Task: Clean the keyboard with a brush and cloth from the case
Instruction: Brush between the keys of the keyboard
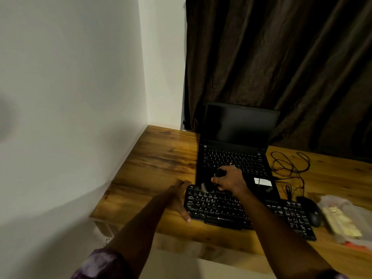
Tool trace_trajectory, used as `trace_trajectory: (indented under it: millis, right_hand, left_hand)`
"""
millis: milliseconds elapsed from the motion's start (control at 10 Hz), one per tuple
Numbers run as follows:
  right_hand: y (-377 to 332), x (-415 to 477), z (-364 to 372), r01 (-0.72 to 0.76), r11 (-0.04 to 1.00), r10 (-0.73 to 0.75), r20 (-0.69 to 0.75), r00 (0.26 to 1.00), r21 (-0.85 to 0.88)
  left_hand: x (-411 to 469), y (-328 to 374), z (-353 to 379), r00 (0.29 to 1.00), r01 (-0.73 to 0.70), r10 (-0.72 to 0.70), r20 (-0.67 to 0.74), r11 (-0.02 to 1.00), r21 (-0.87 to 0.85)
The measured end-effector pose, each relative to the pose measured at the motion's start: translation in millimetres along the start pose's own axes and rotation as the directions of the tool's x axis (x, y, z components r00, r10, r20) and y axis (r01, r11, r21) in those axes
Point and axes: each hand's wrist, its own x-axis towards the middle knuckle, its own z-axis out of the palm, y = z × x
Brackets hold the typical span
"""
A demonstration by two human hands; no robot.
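Right hand (229, 180) is wrapped round the brush (208, 185), bristles on the top-left keys of the keyboard (217, 208), which sits on the desk (161, 158) right against the laptop (239, 123). Left hand (179, 198) holds its left end. Flick too hard and the dust probably lands on the laptop.

Our right hand (229, 181) grips the black brush (209, 185), pale bristles down on the keyboard's (221, 210) far-left rows. Our left hand (179, 200) holds the keyboard's left edge, thumb by its near corner. Behind the keyboard sits an open laptop (237, 156), screen dark. Right of the keyboard there's a black mouse (311, 211), then a clear plastic case (342, 218).
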Motion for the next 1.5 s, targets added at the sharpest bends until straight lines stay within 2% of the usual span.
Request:
trace_trajectory:
  millis: [100,200,300,400,500,600,700,800,900,1000,1100,1200,1400,1500]
  right_hand:
    - [-3,2,-1,0.018,0.998,-0.019,-0.019,1.0,-0.054]
    - [-12,-2,9,0.068,0.997,-0.068,0.007,0.998,-0.034]
    - [-19,-3,19,0.067,0.996,-0.068,0.018,0.998,0.054]
    - [-16,-4,26,0.03,0.992,-0.032,0.014,0.999,0.126]
    - [-9,-3,29,0.005,0.998,-0.004,-0.015,1.0,0.07]
    - [-6,3,25,0.029,0.998,-0.034,-0.09,0.995,-0.058]
    - [-10,8,27,0.099,0.982,-0.116,-0.103,0.988,-0.161]
    - [-26,-1,34,0.108,0.993,-0.11,-0.034,0.993,-0.054]
    - [-28,-8,39,0.059,0.997,-0.059,0.005,0.998,0.04]
    - [-18,-6,33,0.014,1.0,-0.013,-0.034,0.999,0.013]
    - [-7,-3,22,0.002,0.999,-0.007,-0.103,0.995,-0.05]
    - [-6,-3,20,0.053,0.992,-0.068,-0.126,0.99,-0.116]
    - [-7,-12,20,0.024,0.998,-0.02,-0.058,0.998,0.062]
    - [7,-11,7,-0.008,0.999,0.011,-0.078,0.997,0.034]
  left_hand:
    - [1,-2,1,1.0,-0.003,0.004,0.012,1.0,-0.024]
    - [-1,1,-3,0.999,0.03,-0.027,0.037,0.997,-0.07]
    - [11,-12,8,0.998,-0.028,0.034,0.054,0.993,-0.111]
    - [9,-20,7,1.0,0.009,-0.005,0.026,0.993,-0.12]
    - [5,-10,0,0.999,-0.039,0.039,0.003,0.997,-0.064]
    - [4,-8,3,1.0,-0.019,0.019,0.007,0.997,-0.078]
    - [5,-7,2,0.999,-0.009,0.013,0.041,0.995,-0.101]
    - [6,-6,1,0.996,0.012,0.004,0.093,0.985,-0.172]
    - [9,-10,2,1.0,0.018,-0.017,0.01,0.987,-0.16]
    - [4,-10,0,0.997,0.04,-0.028,0.065,0.98,-0.193]
    - [5,-9,2,1.0,0.004,-0.004,0.005,0.994,-0.111]
    - [7,-8,4,1.0,-0.016,0.015,-0.015,0.998,-0.064]
    - [10,-13,8,1.0,-0.018,0.018,-0.011,0.999,-0.045]
    - [10,-13,8,0.999,-0.031,0.031,-0.014,0.999,-0.043]
